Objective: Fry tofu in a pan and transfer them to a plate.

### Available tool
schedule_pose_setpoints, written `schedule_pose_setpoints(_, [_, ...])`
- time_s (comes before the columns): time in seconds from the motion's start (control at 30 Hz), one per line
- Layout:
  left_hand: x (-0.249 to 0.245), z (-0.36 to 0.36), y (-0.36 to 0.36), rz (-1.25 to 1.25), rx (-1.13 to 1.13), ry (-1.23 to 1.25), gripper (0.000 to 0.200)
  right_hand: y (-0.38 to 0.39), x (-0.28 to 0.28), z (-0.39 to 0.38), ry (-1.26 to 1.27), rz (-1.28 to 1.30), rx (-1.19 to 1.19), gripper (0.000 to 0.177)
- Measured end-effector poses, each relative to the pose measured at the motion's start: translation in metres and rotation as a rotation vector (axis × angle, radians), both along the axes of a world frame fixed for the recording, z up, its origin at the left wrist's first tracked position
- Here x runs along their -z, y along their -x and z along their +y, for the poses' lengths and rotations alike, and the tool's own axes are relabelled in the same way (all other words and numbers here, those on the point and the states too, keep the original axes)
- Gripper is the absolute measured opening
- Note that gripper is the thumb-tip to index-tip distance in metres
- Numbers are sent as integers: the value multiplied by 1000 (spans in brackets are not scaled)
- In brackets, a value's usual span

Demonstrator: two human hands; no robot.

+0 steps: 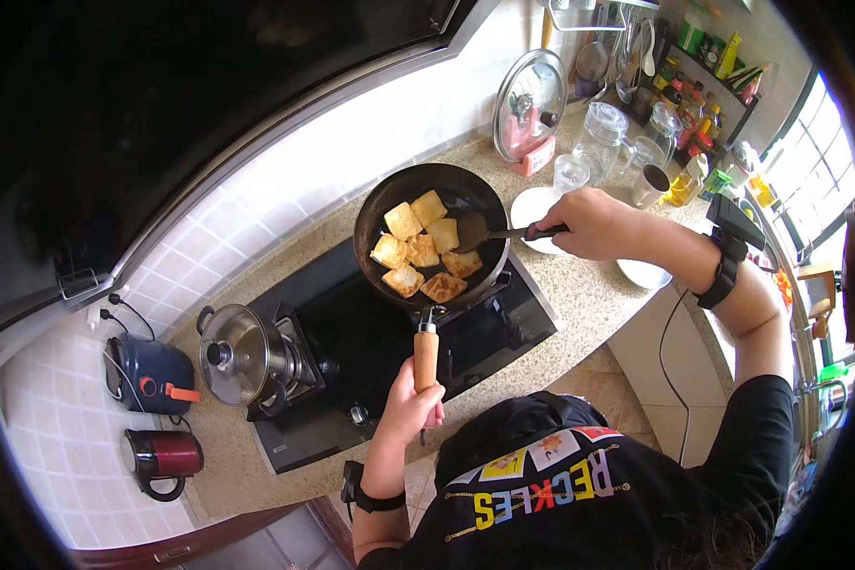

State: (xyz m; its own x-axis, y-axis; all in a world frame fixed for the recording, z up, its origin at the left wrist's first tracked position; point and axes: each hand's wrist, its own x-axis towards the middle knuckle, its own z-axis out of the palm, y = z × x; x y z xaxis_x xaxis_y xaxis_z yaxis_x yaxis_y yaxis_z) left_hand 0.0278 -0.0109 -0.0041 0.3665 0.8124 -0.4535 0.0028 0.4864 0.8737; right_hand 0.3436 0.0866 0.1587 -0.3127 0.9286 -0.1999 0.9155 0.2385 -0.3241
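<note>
A dark frying pan sits over the right side of the stove. Several browned tofu-like slices lie in it, mostly toward its left and middle. My left hand is wrapped round the pan's wooden handle. From the right, my right hand grips the black handle of a spatula. The spatula's dark blade is inside the pan, right at the edge of the slices. A white plate lies just under and behind my right hand.
A lidded pot stands on the left burner of the black stove. Farther left are an air fryer-like appliance and a red kettle. At the back right stand a glass lid, a glass pitcher and several bottles.
</note>
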Motion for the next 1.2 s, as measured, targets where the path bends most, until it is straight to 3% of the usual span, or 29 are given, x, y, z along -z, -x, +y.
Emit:
schedule_pose_setpoints(0.23, [1, 0, 1, -17, -7, 15, 43, -5, -8, 0, 69, 66, 113, 25])
schedule_pose_setpoints(0.3, [0, 0, 0, -16, 0, 22, 43, -8, 3, -3, -51, 31, -42, 24])
schedule_pose_setpoints(0.63, [-2, 1, 0, -20, -1, 25, 53, 1, -33, -26, -236, -34, 9, 25])
schedule_pose_setpoints(0.77, [-4, 0, 0, -15, 3, 24, 53, 1, -43, -27, -179, -48, 58, 25])
schedule_pose_setpoints(0.97, [-3, 0, 0, -39, -1, 20, 52, -21, -27, -7, -15, 192, 148, 23])
schedule_pose_setpoints(1.03, [-1, 1, 1, -42, 4, 10, 52, -24, -16, -1, 308, 514, 404, 23])
schedule_pose_setpoints(1.2, [1, 1, 1, -65, 7, -12, 52, -23, 16, -7, 440, 766, 506, 18])
